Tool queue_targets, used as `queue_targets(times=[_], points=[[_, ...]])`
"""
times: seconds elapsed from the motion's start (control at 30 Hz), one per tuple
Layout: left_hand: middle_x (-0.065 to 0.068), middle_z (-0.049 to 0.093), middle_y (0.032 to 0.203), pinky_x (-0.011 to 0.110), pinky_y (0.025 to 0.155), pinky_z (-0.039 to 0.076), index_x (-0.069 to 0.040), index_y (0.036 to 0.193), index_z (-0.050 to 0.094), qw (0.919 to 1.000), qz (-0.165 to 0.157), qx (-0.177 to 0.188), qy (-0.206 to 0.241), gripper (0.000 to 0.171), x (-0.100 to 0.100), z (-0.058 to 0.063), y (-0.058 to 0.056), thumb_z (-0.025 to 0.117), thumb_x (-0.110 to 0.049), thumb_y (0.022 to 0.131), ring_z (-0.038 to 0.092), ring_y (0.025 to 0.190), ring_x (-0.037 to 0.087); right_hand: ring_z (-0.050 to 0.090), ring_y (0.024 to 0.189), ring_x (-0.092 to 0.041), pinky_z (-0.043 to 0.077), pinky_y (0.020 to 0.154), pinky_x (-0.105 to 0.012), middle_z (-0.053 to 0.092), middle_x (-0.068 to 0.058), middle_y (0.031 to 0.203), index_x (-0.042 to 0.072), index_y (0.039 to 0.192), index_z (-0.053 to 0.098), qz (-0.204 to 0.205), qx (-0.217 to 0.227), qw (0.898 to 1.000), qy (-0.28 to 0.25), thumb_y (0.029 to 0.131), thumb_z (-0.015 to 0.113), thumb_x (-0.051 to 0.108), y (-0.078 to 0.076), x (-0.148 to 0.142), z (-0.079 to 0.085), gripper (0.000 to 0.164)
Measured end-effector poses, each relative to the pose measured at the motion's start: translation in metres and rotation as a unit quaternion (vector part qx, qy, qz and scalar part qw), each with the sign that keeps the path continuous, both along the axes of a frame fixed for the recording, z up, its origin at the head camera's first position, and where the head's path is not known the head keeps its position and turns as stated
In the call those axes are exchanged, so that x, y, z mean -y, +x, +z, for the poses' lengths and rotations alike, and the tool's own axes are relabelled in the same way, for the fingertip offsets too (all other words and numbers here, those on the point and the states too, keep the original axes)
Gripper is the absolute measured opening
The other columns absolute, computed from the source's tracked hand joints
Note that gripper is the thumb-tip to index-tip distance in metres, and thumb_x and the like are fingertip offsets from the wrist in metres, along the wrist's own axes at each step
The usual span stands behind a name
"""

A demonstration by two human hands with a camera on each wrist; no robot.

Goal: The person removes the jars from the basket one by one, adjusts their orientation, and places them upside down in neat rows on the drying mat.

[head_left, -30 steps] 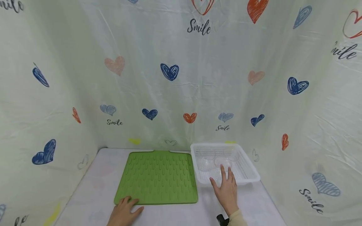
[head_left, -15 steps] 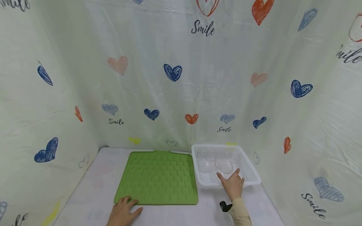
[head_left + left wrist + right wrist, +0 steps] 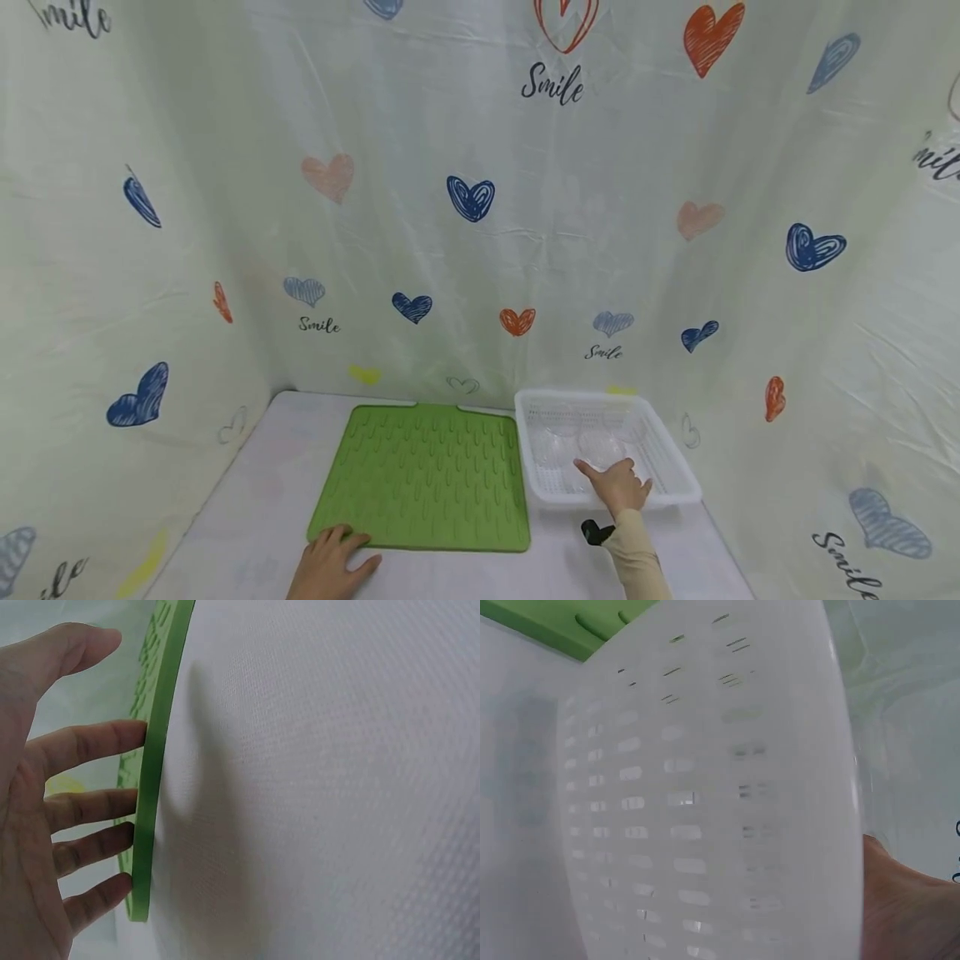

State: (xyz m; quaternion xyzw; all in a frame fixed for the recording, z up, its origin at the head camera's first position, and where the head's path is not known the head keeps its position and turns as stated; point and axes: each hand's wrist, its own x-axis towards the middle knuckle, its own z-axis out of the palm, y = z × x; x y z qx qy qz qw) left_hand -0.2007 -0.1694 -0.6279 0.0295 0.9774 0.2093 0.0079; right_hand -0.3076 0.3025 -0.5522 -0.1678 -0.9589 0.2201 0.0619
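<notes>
- Though I watch from afar, I can make out clear, round vessels (image 3: 600, 447) inside the white basket (image 3: 555, 502), right of the green mat (image 3: 427, 479) on the tabletop (image 3: 450, 579).
- My left hand (image 3: 330, 564) lies spread, straight fingertips touching the mat's near left corner; I judge the mat rubbery and grippy.
- My right hand (image 3: 622, 486) reaches over the basket's near rim, thumb apart from the fingers; I cannot tell whether it pinches anything.
- I expect the vessels to be light, stiff, slippery and perhaps fragile, so I favour a gentle hold on their sides, thumb opposite fingers.
</notes>
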Motion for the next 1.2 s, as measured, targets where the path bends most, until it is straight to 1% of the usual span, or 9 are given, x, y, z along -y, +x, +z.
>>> queue_targets(times=[0.13, 0.23, 0.33, 0.5, 0.67, 0.87, 1.0, 1.1, 1.2], points=[[0.008, 0.060, 0.109, 0.063, 0.084, 0.046, -0.018, 0.106, 0.071, 1.0000, 0.000, 0.006, -0.001, 0.052, -0.001, 0.000, 0.001, 0.064, -0.062, 0.080, 0.055, 0.107, 0.038, 0.058, 0.100, -0.055, 0.023, 0.104, -0.074, 0.061, -0.041, 0.096, -0.024, 0.124, 0.031, -0.008, 0.011, 1.000, -0.009, 0.075, 0.064, 0.071, -0.004, 0.000, -0.002, 0.112], [0.009, 0.060, 0.110, 0.063, 0.084, 0.046, -0.018, 0.106, 0.071, 1.0000, 0.001, 0.006, -0.001, 0.051, -0.001, 0.001, 0.001, 0.064, -0.062, 0.080, 0.055, 0.107, 0.038, 0.060, 0.093, -0.053, 0.031, 0.096, -0.072, 0.061, -0.040, 0.094, -0.022, 0.124, 0.032, -0.019, 0.002, 1.000, -0.018, 0.073, 0.063, 0.074, -0.006, 0.001, -0.001, 0.113], [0.009, 0.060, 0.111, 0.064, 0.085, 0.046, -0.018, 0.107, 0.071, 1.0000, -0.003, 0.004, 0.004, 0.052, -0.001, 0.002, 0.000, 0.064, -0.062, 0.080, 0.055, 0.108, 0.038, 0.061, 0.090, -0.051, 0.034, 0.091, -0.071, 0.061, -0.039, 0.093, -0.021, 0.123, 0.033, -0.028, -0.016, 0.999, -0.019, 0.072, 0.063, 0.076, -0.008, 0.002, -0.001, 0.113], [0.008, 0.059, 0.111, 0.064, 0.085, 0.045, -0.018, 0.108, 0.070, 0.9999, -0.008, 0.000, 0.013, 0.052, 0.000, 0.001, 0.001, 0.065, -0.062, 0.080, 0.054, 0.109, 0.038, 0.061, 0.087, -0.051, 0.037, 0.087, -0.069, 0.062, -0.039, 0.092, -0.019, 0.123, 0.033, -0.035, -0.036, 0.999, -0.019, 0.074, 0.065, 0.072, -0.013, 0.002, -0.004, 0.108], [0.008, 0.059, 0.112, 0.064, 0.086, 0.045, -0.017, 0.109, 0.069, 0.9999, -0.007, 0.003, 0.012, 0.054, 0.001, 0.000, 0.002, 0.065, -0.062, 0.080, 0.054, 0.109, 0.038, 0.061, 0.089, -0.051, 0.037, 0.086, -0.067, 0.061, -0.041, 0.094, -0.018, 0.124, 0.033, -0.037, -0.041, 0.998, -0.019, 0.072, 0.065, 0.073, -0.018, 0.002, -0.009, 0.109], [0.010, 0.058, 0.113, 0.065, 0.087, 0.043, -0.016, 0.110, 0.069, 0.9997, -0.009, 0.017, 0.016, 0.055, 0.001, 0.002, 0.002, 0.064, -0.062, 0.080, 0.053, 0.111, 0.040, 0.060, 0.094, -0.052, 0.036, 0.087, -0.066, 0.060, -0.041, 0.101, -0.016, 0.124, 0.034, -0.037, -0.057, 0.997, -0.036, 0.069, 0.066, 0.075, -0.017, 0.002, -0.010, 0.110], [0.010, 0.058, 0.114, 0.066, 0.088, 0.043, -0.016, 0.111, 0.068, 0.9997, -0.009, 0.019, 0.015, 0.056, 0.002, 0.002, 0.003, 0.064, -0.062, 0.080, 0.052, 0.112, 0.041, 0.057, 0.103, -0.051, 0.031, 0.094, -0.067, 0.058, -0.040, 0.111, -0.015, 0.130, 0.032, -0.037, -0.077, 0.995, -0.058, 0.072, 0.068, 0.070, -0.015, 0.004, -0.009, 0.110], [0.010, 0.058, 0.115, 0.066, 0.088, 0.043, -0.016, 0.112, 0.068, 0.9997, -0.009, 0.019, 0.014, 0.056, 0.002, 0.002, 0.003, 0.064, -0.062, 0.080, 0.052, 0.112, 0.041, 0.054, 0.111, -0.049, 0.026, 0.101, -0.068, 0.054, -0.039, 0.121, -0.013, 0.137, 0.028, -0.039, -0.103, 0.991, -0.075, 0.074, 0.071, 0.064, -0.014, 0.005, -0.010, 0.109], [0.010, 0.058, 0.115, 0.065, 0.088, 0.043, -0.017, 0.112, 0.068, 0.9997, -0.011, 0.019, 0.013, 0.056, 0.002, 0.002, 0.002, 0.064, -0.063, 0.080, 0.052, 0.112, 0.040, 0.050, 0.118, -0.049, 0.020, 0.105, -0.068, 0.049, -0.038, 0.130, -0.012, 0.141, 0.024, -0.036, -0.130, 0.987, -0.092, 0.074, 0.073, 0.062, -0.014, 0.006, -0.012, 0.111]])
